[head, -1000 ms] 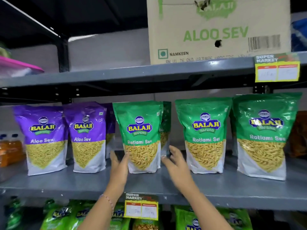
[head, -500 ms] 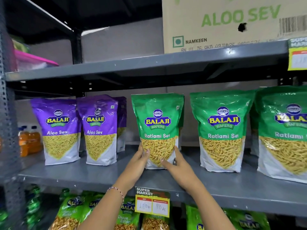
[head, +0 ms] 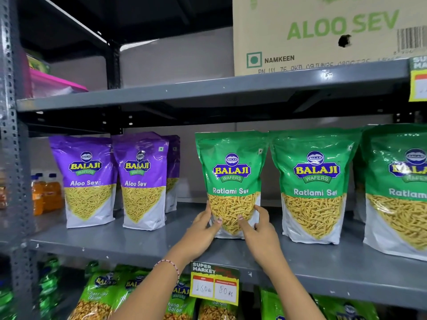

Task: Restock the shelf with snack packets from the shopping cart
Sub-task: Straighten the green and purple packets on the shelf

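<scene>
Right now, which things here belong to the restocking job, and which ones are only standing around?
Job: left hand and right hand holding the green Ratlami Sev packet; grey shelf.

Not the job: purple Aloo Sev packets, Aloo Sev carton, orange bottles, price tag.

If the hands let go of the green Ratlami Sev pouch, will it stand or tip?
The Ratlami Sev pouch probably stands: its neighbours stand unaided. Glossy film looks slippery. Both hands, left and right, grip its base.
</scene>
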A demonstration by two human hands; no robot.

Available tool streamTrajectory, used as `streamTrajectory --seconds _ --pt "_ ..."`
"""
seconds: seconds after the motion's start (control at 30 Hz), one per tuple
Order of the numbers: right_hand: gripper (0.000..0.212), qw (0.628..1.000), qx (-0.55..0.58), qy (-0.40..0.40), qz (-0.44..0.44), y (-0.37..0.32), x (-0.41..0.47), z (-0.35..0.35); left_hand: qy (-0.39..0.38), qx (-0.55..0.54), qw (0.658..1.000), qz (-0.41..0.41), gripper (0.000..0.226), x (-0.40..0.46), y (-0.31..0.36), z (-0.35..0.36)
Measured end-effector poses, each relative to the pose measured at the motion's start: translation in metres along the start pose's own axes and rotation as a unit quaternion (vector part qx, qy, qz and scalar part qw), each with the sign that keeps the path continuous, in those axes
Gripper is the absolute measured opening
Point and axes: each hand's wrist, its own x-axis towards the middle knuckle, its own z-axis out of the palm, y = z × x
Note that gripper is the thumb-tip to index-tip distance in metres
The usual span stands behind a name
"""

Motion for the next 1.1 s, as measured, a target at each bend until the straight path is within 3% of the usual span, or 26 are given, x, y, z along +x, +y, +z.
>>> streamTrajectory --seconds 0.2,0.3,0.37,0.43,0.53,0.6,0.67,0.77,0.83,0.93,1.1 --pt "0.048 1.0 -0.002 0.007 -0.009 -0.006 -0.004 -0.005 -0.004 -0.034 0.999 -0.019 0.065 0.005 -0.005 0.001" --pt "0.045 1.0 0.008 0.007 -0.001 -0.018 -0.011 -0.009 -0.013 -0.041 0.999 -0.032 0.078 0.007 -0.002 0.005" --pt "0.044 0.998 0.013 0.054 -0.003 -0.024 -0.017 -0.007 0.003 -0.074 0.996 -0.054 0.087 0.003 0.0 0.003" --pt "0.041 0.99 0.011 0.131 -0.045 -0.029 -0.025 -0.002 0.066 -0.165 0.982 -0.065 0.087 -0.004 0.001 -0.007" --pt "0.035 0.973 -0.009 0.185 -0.139 -0.049 -0.047 0.02 0.226 -0.26 0.939 -0.009 0.067 -0.013 -0.013 -0.04" --pt "0.032 0.967 -0.011 0.15 -0.204 -0.064 -0.059 0.053 0.309 -0.296 0.904 0.006 0.061 -0.016 -0.026 -0.077" --pt "0.037 0.972 -0.01 0.049 -0.23 -0.075 -0.061 0.099 0.347 -0.323 0.88 0.005 0.059 -0.015 -0.045 -0.115" --pt "0.055 0.982 0.045 -0.109 -0.147 -0.092 -0.044 0.162 0.347 -0.299 0.888 -0.035 0.067 0.003 -0.091 -0.155" --pt "0.058 0.979 0.075 -0.167 -0.089 -0.095 -0.028 0.195 0.312 -0.312 0.895 -0.072 0.062 0.008 -0.104 -0.162" --pt "0.088 0.979 0.09 -0.177 -0.054 -0.08 -0.008 0.221 0.277 -0.249 0.926 -0.068 0.047 0.004 -0.103 -0.154" --pt "0.058 0.971 0.173 -0.159 -0.035 -0.065 0.011 0.225 0.28 -0.181 0.94 -0.068 0.04 0.011 -0.113 -0.152"
